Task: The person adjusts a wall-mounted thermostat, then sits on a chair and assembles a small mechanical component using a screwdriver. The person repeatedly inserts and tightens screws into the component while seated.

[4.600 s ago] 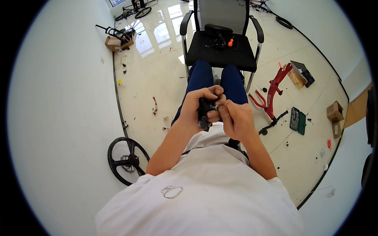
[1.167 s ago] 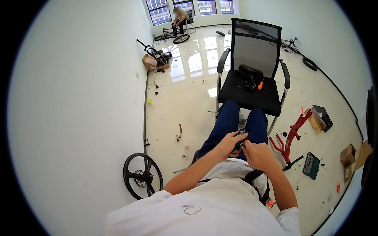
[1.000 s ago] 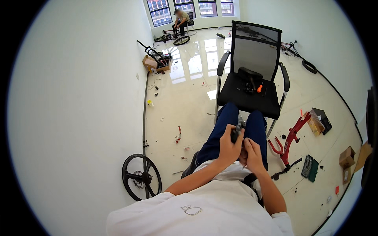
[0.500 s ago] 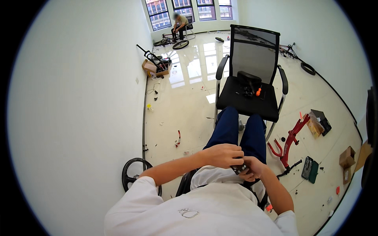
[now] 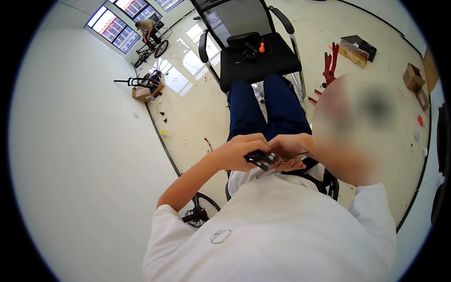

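1. Left hand [image 5: 240, 150]: one, fingers curled round and grasping a compact black-and-silver mechanical part [image 5: 261, 160]; the exact kind could not be told.
2. Mechanical part: held low before the white shirt [image 5: 282, 221], just above the lap of the blue trousers [image 5: 246, 113], its silver end towards the right hand.
3. Right hand [image 5: 289, 143]: one, fingers bent, gripping a thin metallic rod [image 5: 302, 153]; whether it also touched the part could not be told.
4. Office chair [image 5: 263, 70]: black, mesh-backed, chromed legs, facing the knees. On its seat lay a black bicycle saddle [image 5: 243, 39] and an orange-handled screwdriver [image 5: 261, 48].
5. Bicycle frame [image 5: 330, 68]: red, on the floor at right, partly hidden by a blurred patch.
6. Cardboard box [image 5: 413, 77]: brown, near the right wall.
7. Spoked wheel [image 5: 197, 214]: black, lower left, partly covered by the shirt.
8. Bicycle fork [image 5: 135, 82]: black, over a second carton [image 5: 141, 95] at left.
9. Co-worker [image 5: 148, 30]: seated, bent over a bicycle [image 5: 150, 50], near the windows [image 5: 115, 30].
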The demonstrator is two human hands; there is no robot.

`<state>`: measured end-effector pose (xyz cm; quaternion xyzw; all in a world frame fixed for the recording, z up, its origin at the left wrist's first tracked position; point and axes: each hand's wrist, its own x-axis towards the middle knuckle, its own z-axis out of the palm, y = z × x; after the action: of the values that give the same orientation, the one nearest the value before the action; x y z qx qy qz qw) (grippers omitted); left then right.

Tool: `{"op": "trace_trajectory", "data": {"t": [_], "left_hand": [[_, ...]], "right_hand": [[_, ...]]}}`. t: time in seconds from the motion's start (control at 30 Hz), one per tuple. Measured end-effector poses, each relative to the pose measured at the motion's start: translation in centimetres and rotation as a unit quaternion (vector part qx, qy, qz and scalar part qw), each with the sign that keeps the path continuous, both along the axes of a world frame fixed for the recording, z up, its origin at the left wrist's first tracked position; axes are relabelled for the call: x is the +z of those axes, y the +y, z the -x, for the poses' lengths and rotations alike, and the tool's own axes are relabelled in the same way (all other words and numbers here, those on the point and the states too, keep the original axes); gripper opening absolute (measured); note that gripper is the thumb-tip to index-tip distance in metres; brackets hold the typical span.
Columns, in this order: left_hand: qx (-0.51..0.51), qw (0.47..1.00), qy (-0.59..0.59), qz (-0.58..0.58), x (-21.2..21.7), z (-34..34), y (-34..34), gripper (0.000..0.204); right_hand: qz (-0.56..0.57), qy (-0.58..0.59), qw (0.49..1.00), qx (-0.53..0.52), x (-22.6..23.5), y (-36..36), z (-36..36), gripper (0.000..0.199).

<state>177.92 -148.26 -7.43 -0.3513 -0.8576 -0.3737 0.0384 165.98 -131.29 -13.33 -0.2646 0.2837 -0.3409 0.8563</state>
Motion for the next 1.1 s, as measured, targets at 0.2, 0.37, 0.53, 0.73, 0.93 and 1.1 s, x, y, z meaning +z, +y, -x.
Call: {"op": "trace_trajectory", "data": {"t": [0.2, 0.37, 0.53, 0.73, 0.93, 1.1], "left_hand": [[0.286, 0.919, -0.096, -0.253, -2.9, -0.8, 1.7, 0.026], [0.355, 0.804, -0.109, -0.465, -8.2, 0.2, 3.7, 0.022], [0.248, 0.607, -0.274, -0.703, -6.4, 0.4, 3.9, 0.014], [0.287, 0.582, -0.291, -0.703, -6.4, 0.3, 1.6, 0.012], [0.279, 0.566, -0.302, -0.715, -5.5, 0.6, 1.6, 0.009], [0.229, 0.473, -0.329, -0.785, -5.4, 0.9, -0.5, 0.012]], "right_hand": [[0.100, -0.007, 0.992, -0.073, 1.2, -0.1, 1.2, 0.062], [0.037, -0.034, 0.985, -0.166, -0.9, -0.1, 0.8, 0.069], [0.057, 0.178, 0.931, -0.313, 2.4, 1.1, 1.1, 0.065], [0.392, 0.787, 0.327, -0.346, 8.1, 0.4, -1.8, 0.041], [0.391, 0.829, 0.288, -0.278, 4.1, -0.4, -0.2, 0.044], [0.417, 0.799, 0.306, -0.305, 3.1, -1.4, -0.1, 0.037]]}}
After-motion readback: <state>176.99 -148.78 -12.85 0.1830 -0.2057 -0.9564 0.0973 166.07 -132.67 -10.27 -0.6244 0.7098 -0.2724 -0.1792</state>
